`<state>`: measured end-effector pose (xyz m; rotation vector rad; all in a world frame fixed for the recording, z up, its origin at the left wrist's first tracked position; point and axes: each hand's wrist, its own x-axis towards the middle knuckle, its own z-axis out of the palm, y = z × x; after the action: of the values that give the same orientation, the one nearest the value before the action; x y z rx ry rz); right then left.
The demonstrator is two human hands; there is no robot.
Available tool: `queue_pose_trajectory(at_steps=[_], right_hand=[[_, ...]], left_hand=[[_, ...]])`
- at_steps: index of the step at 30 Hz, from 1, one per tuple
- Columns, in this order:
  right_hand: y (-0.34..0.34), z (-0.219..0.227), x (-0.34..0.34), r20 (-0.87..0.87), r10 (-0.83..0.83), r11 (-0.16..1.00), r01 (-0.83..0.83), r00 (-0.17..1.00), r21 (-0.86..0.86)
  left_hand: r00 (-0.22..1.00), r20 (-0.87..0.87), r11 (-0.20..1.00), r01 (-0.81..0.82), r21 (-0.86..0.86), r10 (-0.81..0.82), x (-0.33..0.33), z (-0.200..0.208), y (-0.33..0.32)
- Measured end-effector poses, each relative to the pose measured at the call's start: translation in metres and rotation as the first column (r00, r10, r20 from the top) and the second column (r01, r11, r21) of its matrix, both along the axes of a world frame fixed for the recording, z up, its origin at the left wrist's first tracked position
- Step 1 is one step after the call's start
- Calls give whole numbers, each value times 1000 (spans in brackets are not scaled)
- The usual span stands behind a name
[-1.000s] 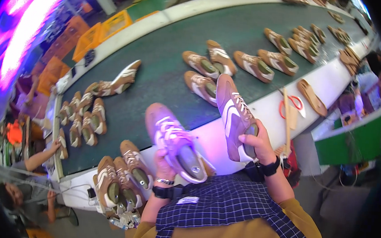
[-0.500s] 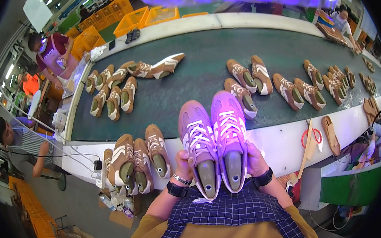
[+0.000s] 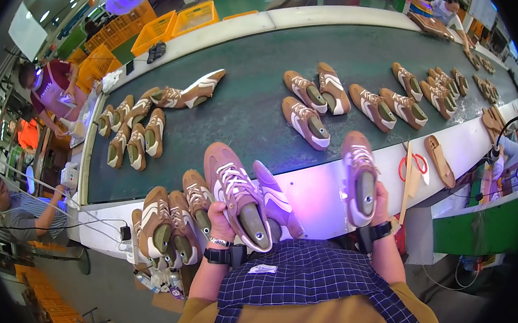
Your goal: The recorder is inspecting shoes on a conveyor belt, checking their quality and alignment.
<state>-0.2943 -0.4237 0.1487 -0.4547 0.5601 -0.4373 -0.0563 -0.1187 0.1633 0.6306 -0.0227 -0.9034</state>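
Left hand (image 3: 221,224): closed on the heel of a brown lace-up shoe (image 3: 228,177), toe up, above the near edge of the counter (image 3: 319,196). Right hand (image 3: 382,205): fingers closed around the heel side of a matching shoe (image 3: 357,153), well apart from the first. A striped shoe (image 3: 280,200) shows beside the first; contact cannot be confirmed. Markings: small characters on the olive insert (image 3: 253,221), white label (image 3: 263,269) on the checked apron (image 3: 311,276).

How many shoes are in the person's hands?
2: one brown shoe in the left hand, one matching shoe in the right hand. A third shoe, partly hidden behind the left one, seems to rest on the white edge.
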Motion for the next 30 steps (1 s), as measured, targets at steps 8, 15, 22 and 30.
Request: queue_pose_trajectory(at_steps=[8,15,22,30], right_hand=[[-49,-48,-92,-284,-289,957,280,914,-73],[-21,17,-22,-143,-711,134,-68,688,-989],[95,8,143,-178,-3,-133,-177,984,-975],[56,-48,142,-342,26,-199,-330,939,-923]], left_hand=[[971,-144,971,-167,174,193,10,-40,26],[975,-165,979,-125,160,151,1,-57,25],[974,-69,950,-195,243,217,-9,-52,6],[962,-132,959,-212,187,239,-14,-65,13]])
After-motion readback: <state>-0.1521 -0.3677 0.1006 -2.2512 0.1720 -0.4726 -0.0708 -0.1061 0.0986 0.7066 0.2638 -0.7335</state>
